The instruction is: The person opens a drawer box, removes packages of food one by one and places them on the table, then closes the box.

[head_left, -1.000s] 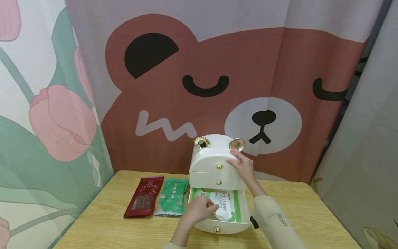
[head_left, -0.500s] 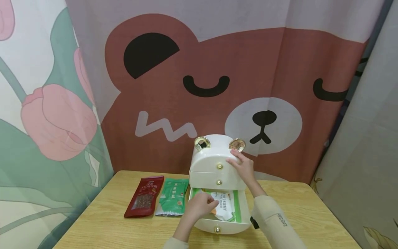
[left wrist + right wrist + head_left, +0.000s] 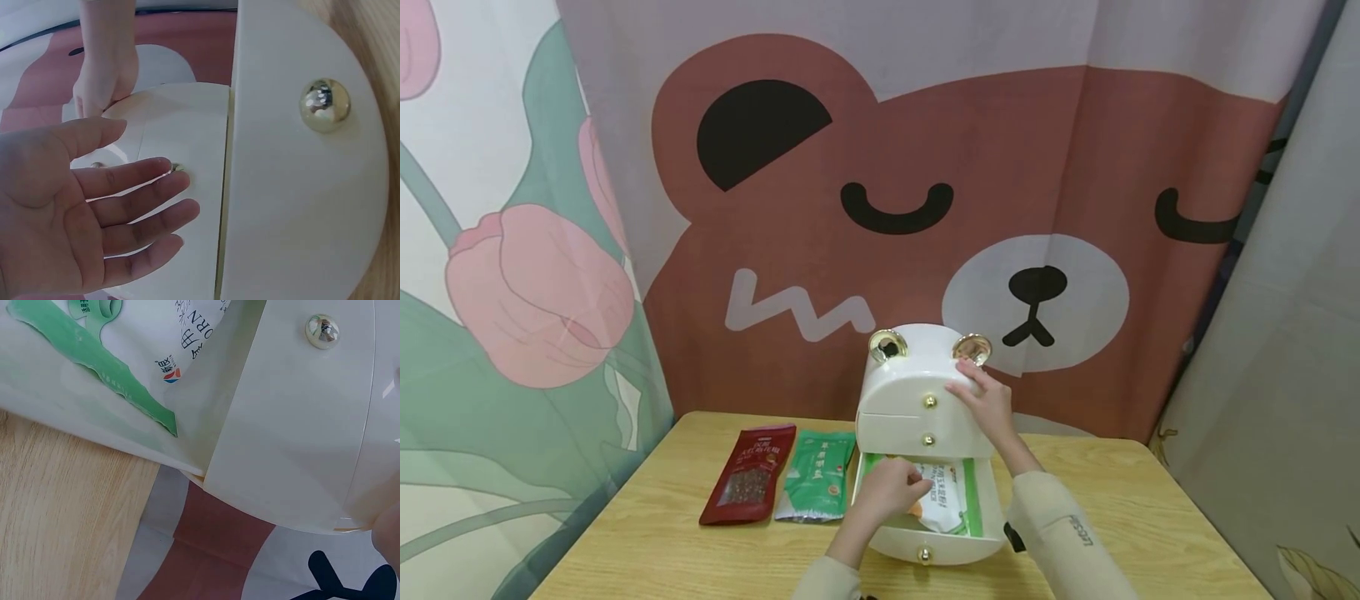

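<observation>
A white toy-like cabinet [image 3: 891, 396] with gold knobs and round gold ears stands on the table. Its bottom drawer [image 3: 940, 546] is pulled out. Inside lies a white and green bag of starch [image 3: 946, 500], partly covered by my left hand [image 3: 887, 490]. That hand hovers over the drawer's left part; in the left wrist view its fingers [image 3: 144, 203] are loosely extended and hold nothing. My right hand [image 3: 991, 408] rests on the cabinet's upper right, just below an ear, fingers spread. Only a bit of the right hand [image 3: 387, 540] shows in the right wrist view.
Left of the cabinet, a dark red packet [image 3: 748, 475] and a green packet [image 3: 817, 477] lie flat on the wooden table [image 3: 647, 533]. A bear-print curtain [image 3: 1000, 167] hangs behind the table, and a floral one [image 3: 550, 292] at the left.
My left hand has shifted slightly forward and to the right over the drawer. The right hand, the cabinet and the packets stay in place.
</observation>
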Demonstrator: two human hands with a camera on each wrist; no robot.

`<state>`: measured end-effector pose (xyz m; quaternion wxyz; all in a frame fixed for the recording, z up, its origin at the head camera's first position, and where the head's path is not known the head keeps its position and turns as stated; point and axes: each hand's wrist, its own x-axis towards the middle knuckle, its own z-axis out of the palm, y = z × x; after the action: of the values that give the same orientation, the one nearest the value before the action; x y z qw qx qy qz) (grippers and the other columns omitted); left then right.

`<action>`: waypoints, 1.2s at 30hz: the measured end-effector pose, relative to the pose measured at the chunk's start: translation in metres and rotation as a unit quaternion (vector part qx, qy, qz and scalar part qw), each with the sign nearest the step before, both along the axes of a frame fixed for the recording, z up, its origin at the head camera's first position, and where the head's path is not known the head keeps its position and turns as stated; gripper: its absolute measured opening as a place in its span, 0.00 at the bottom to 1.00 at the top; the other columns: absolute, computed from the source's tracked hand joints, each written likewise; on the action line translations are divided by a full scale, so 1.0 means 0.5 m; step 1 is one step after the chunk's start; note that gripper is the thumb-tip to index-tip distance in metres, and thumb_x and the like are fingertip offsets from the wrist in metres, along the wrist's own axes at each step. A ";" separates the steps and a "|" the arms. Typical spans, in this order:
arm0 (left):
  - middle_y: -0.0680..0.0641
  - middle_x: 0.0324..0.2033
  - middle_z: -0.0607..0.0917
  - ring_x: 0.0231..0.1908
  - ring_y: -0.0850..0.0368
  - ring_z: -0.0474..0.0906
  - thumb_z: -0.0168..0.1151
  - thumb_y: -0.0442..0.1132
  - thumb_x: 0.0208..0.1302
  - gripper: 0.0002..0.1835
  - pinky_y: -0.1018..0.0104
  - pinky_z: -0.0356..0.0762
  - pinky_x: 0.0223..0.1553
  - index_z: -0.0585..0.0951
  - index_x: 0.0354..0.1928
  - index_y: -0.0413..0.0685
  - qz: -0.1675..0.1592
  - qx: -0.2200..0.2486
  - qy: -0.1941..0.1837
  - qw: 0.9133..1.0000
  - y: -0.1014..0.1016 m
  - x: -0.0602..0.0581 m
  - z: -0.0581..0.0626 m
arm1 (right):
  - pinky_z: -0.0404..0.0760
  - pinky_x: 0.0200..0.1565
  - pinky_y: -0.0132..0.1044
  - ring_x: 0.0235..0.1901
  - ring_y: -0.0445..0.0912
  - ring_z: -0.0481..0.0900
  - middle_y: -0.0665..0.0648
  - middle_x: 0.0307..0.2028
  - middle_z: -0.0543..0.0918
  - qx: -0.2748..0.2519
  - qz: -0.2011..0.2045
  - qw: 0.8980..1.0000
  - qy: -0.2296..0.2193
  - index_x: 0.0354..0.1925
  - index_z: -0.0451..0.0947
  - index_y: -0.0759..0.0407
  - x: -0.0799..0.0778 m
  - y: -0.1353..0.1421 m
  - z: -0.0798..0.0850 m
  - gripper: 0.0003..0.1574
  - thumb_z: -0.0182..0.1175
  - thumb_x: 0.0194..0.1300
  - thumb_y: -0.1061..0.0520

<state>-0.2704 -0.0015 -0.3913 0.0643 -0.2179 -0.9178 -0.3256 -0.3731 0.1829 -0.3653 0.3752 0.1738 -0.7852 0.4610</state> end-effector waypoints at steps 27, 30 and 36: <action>0.55 0.09 0.68 0.13 0.63 0.59 0.62 0.44 0.54 0.20 0.70 0.59 0.15 0.70 0.09 0.48 0.023 -0.093 0.043 0.994 0.018 -0.054 -0.028 | 0.64 0.54 0.37 0.50 0.51 0.73 0.59 0.47 0.77 0.003 -0.004 1.000 0.004 0.43 0.79 0.64 0.000 0.000 -0.001 0.24 0.69 0.45 0.59; 0.58 0.08 0.62 0.12 0.64 0.55 0.62 0.45 0.54 0.22 0.71 0.56 0.14 0.65 0.08 0.50 0.026 -0.099 0.044 0.994 0.016 -0.060 -0.033 | 0.64 0.54 0.38 0.50 0.51 0.73 0.59 0.47 0.77 0.004 -0.004 1.000 0.003 0.44 0.79 0.64 -0.001 0.001 -0.002 0.24 0.69 0.45 0.59; 0.58 0.08 0.49 0.11 0.64 0.48 0.61 0.44 0.54 0.27 0.71 0.48 0.13 0.56 0.07 0.53 0.023 -0.091 0.036 0.995 0.016 -0.073 -0.040 | 0.64 0.54 0.38 0.50 0.51 0.73 0.59 0.48 0.77 0.002 -0.002 1.000 0.001 0.44 0.79 0.64 0.000 0.000 -0.002 0.24 0.69 0.46 0.59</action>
<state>-0.3069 0.0065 -0.4114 0.0846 -0.2133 -0.9455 -0.2309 -0.3733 0.1830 -0.3663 0.3767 0.1733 -0.7862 0.4583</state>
